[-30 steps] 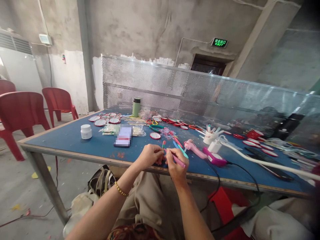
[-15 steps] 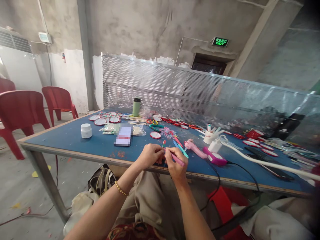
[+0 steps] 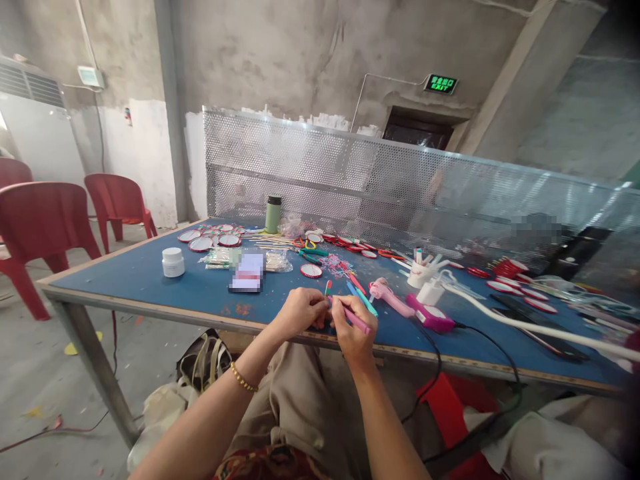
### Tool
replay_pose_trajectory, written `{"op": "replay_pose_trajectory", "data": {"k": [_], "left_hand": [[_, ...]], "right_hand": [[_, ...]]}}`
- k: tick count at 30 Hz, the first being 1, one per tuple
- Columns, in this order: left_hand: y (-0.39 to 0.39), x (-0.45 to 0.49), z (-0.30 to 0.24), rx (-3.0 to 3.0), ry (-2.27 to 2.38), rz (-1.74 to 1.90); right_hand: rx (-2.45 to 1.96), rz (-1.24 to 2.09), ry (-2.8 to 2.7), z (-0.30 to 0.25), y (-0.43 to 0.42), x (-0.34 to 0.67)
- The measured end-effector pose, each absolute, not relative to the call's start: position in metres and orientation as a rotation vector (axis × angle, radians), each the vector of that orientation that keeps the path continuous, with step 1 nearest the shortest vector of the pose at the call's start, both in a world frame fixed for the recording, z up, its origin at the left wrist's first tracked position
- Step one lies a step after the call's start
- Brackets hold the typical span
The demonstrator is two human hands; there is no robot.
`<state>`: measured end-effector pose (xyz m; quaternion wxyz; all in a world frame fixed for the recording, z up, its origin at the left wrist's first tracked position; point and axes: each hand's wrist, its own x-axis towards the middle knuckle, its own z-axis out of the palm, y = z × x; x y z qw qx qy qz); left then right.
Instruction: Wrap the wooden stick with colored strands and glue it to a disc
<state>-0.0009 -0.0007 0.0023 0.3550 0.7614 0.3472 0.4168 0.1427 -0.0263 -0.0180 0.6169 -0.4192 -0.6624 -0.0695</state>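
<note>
My left hand (image 3: 299,311) and my right hand (image 3: 353,329) meet at the near edge of the blue table (image 3: 150,280). The right hand is closed round a pink pen-like tool (image 3: 357,321), whose tip points at the left fingers. The left hand's fingers are pinched together on something small that I cannot make out. Just beyond the hands lie blue sticks (image 3: 361,297) and a short stick with a red and green tip (image 3: 327,287). A pink hand tool (image 3: 389,298) lies to the right of them.
On the table stand a white jar (image 3: 173,262), a green flask (image 3: 273,214) and a white cup of sticks (image 3: 419,272); several red-rimmed discs (image 3: 311,271) lie about. A perforated metal screen (image 3: 380,187) lines the far edge. Red chairs (image 3: 45,227) stand left; a bag (image 3: 203,363) lies underneath.
</note>
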Motion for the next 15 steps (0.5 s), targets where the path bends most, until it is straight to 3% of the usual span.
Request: {"op": "replay_pose_trajectory", "data": {"k": [15], "left_hand": [[0.0021,-0.0006,-0.0013,1.967,0.894,1.089]], "right_hand": [[-0.962,-0.19,-1.556,-0.017,-0.0263,0.1432]]}}
